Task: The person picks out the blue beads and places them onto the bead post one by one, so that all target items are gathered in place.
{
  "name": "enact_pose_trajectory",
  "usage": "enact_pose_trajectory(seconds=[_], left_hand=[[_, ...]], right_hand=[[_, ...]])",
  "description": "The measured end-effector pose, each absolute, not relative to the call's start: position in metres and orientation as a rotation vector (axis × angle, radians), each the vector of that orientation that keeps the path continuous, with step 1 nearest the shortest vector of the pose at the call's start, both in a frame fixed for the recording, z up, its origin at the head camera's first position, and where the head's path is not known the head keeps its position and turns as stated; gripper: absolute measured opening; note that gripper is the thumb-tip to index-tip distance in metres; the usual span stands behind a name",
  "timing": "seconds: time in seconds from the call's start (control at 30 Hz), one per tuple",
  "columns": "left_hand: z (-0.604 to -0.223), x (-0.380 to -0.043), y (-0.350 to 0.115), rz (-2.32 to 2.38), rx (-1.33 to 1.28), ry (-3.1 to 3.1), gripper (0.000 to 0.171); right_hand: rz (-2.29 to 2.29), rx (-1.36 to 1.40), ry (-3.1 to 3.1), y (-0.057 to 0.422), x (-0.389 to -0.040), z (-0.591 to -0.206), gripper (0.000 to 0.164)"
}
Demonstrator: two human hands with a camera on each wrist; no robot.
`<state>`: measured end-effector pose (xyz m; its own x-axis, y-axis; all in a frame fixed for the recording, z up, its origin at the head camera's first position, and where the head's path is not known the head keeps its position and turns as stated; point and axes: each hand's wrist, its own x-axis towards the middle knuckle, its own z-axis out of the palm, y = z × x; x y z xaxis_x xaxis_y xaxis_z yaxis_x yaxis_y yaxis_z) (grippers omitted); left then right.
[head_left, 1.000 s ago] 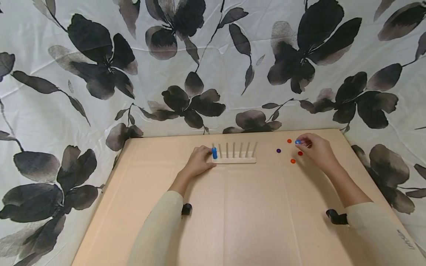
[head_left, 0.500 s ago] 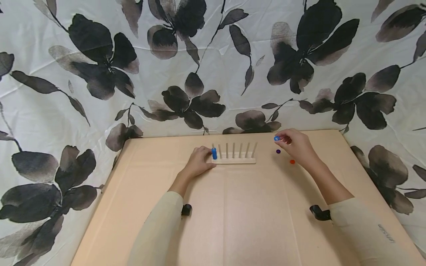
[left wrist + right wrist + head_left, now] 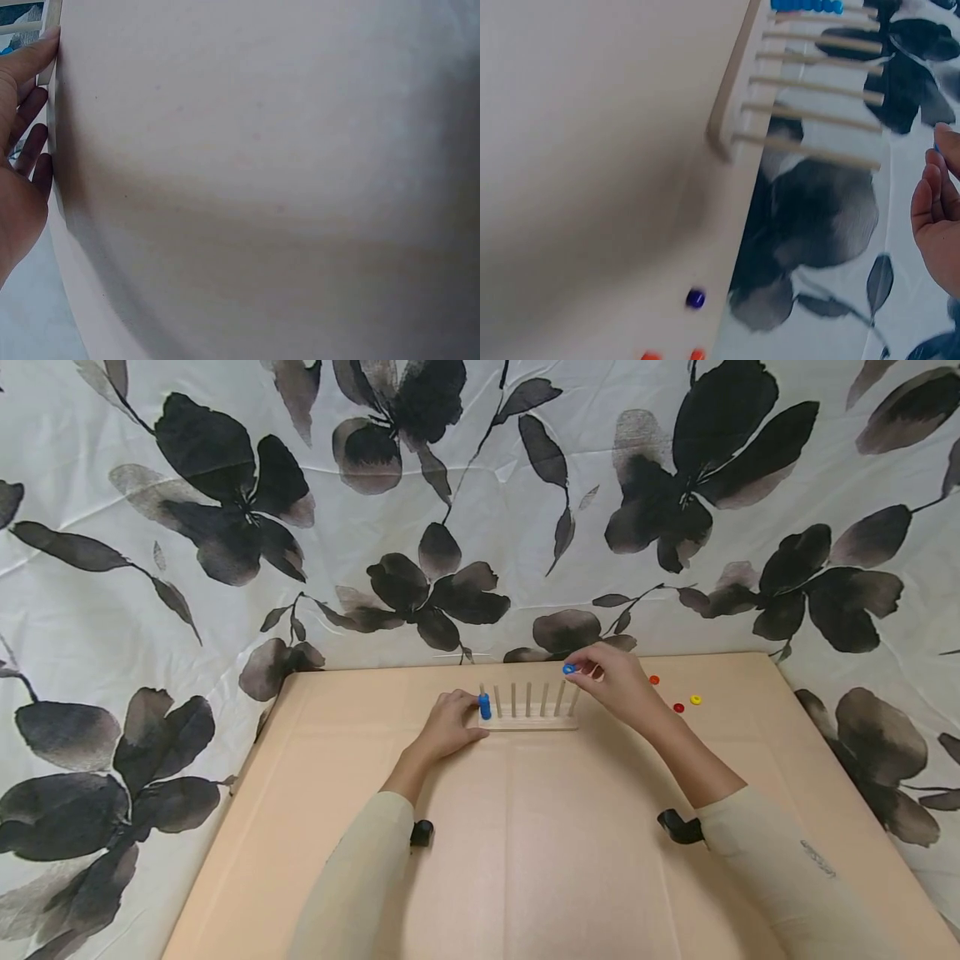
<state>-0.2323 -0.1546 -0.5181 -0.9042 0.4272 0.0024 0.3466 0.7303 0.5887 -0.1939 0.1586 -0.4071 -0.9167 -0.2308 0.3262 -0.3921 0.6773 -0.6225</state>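
- We see a pale wooden peg rack (image 3: 528, 721) with blue rings (image 3: 484, 706) stacked on one peg.
- We hold a blue ring (image 3: 569, 669).
- Orange (image 3: 654, 680), red (image 3: 678, 707) and yellow (image 3: 695, 699) beads lie on our tan table (image 3: 525, 843).
- Our backdrop cloth (image 3: 225, 485) is white with black flowers.
- Our sleeves (image 3: 352, 885) are cream.

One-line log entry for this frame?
left hand: steadies rack | right hand: pinches blue ring above rack | blue stack: on leftmost peg

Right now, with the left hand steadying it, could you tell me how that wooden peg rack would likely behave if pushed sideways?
The wooden peg rack probably slides easily: its base is thin and narrow on the smooth table, which may be why the left hand rests against its end. It looks light, carrying only a short stack of blue rings. The slim upright pegs seem stiff, yet a knock up high might tip it.
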Motion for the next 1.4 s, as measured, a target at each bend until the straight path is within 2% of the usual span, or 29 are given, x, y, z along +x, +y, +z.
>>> enact_pose_trajectory(seconds=[0.63, 0.9, 1.4], left_hand=[[-0.520, -0.237, -0.155, 0.901, 0.633, 2.821, 0.061], [-0.521, -0.237, -0.155, 0.907, 0.623, 2.798, 0.060], [-0.523, -0.237, -0.156, 0.927, 0.674, 2.822, 0.058]], right_hand=[[1.002, 0.744, -2.806, 0.074, -0.224, -0.406, 0.019], [0.914, 0.783, -2.856, 0.057, -0.238, -0.409, 0.018], [0.886, 0.776, -2.973, 0.040, -0.243, -0.419, 0.017]])
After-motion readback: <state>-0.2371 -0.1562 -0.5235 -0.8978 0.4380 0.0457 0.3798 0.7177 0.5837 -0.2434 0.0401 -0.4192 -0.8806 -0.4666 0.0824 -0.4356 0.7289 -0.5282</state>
